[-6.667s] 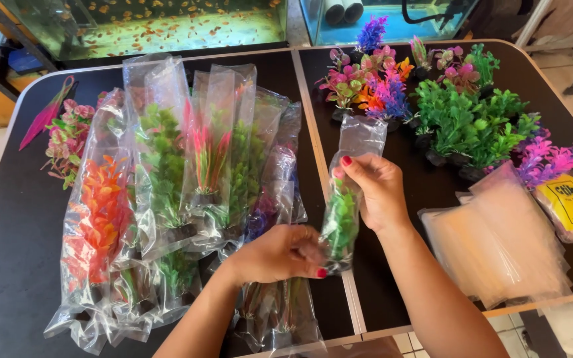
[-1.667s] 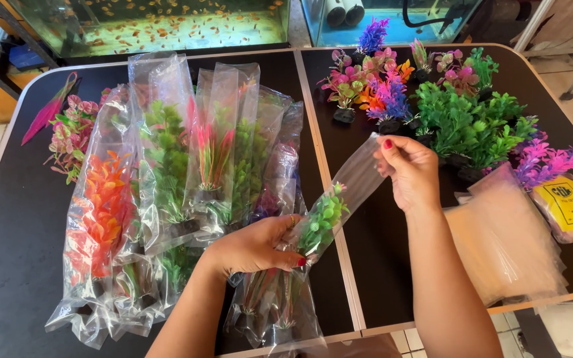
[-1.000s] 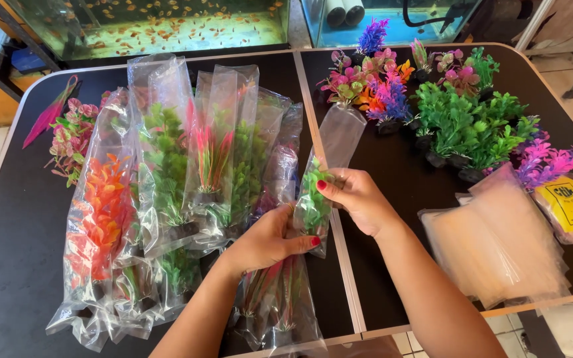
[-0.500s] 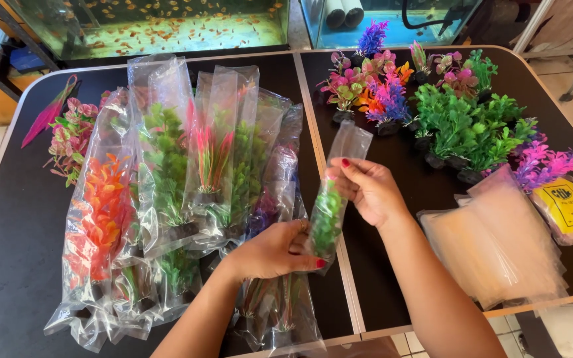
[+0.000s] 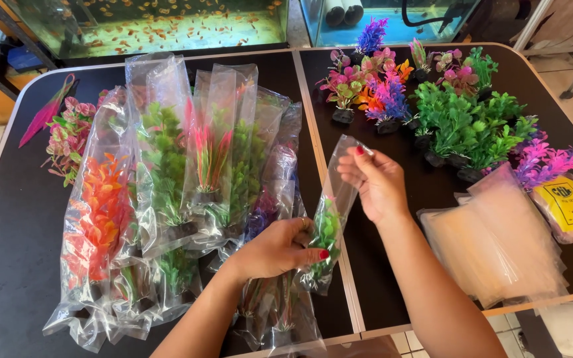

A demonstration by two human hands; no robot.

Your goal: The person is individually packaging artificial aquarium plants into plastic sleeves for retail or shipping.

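My left hand (image 5: 276, 248) grips the lower end of a clear plastic bag (image 5: 337, 192) that holds a small green plastic plant (image 5: 326, 232). My right hand (image 5: 376, 182) pinches the open top of that same bag, holding it upright over the seam between two black tables (image 5: 8, 219). Just left of the bag lies a pile of bagged plastic plants (image 5: 167, 192), orange, green, pink and purple.
Loose unbagged plastic plants (image 5: 459, 119) stand at the back right, green, pink, purple and orange. A stack of empty clear bags (image 5: 499, 242) and a yellow packet (image 5: 572, 205) lie at the right. More loose plants (image 5: 67, 136) lie at the far left. Fish tanks (image 5: 167, 23) stand behind the tables.
The bag with the green plant was tilted and swung about between my hands, then brought upright; my right hand has slid up to its open top while my left keeps the bottom.
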